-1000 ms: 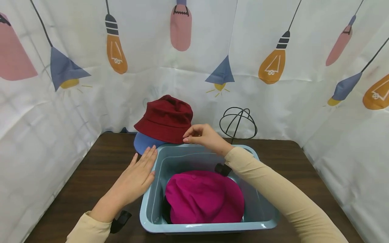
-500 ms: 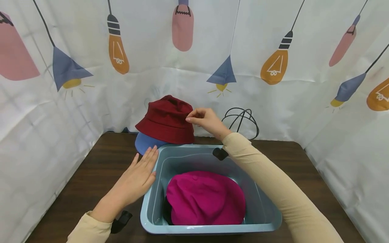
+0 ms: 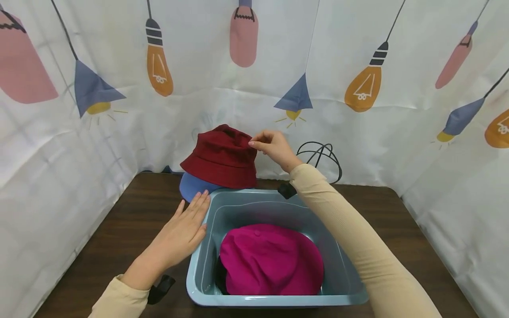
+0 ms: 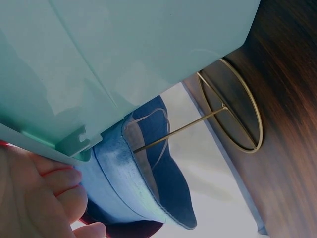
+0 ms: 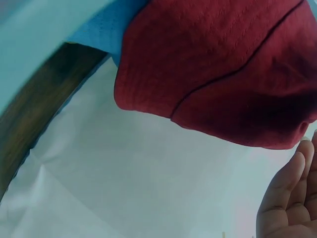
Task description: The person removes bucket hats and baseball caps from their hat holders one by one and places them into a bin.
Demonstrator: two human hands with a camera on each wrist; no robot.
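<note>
Watching remotely, I log the magenta cap [image 3: 272, 260] already in the light-blue plastic tub [image 3: 278, 301], while the red bucket hat [image 3: 224, 154] sits atop a blue hat [image 4: 111, 178] behind the tub, neither yet taken down. Right hand [image 3: 275, 148] is at the red crown, thumb and fingertips close together, though I can't tell whether they pinch cloth; left hand [image 3: 176, 234] lies flat, fingers straight, against the tub's left rim.

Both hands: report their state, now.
Left hand: open, at the blue tub.
Right hand: at the red hat; whether it grips cannot be told.
</note>
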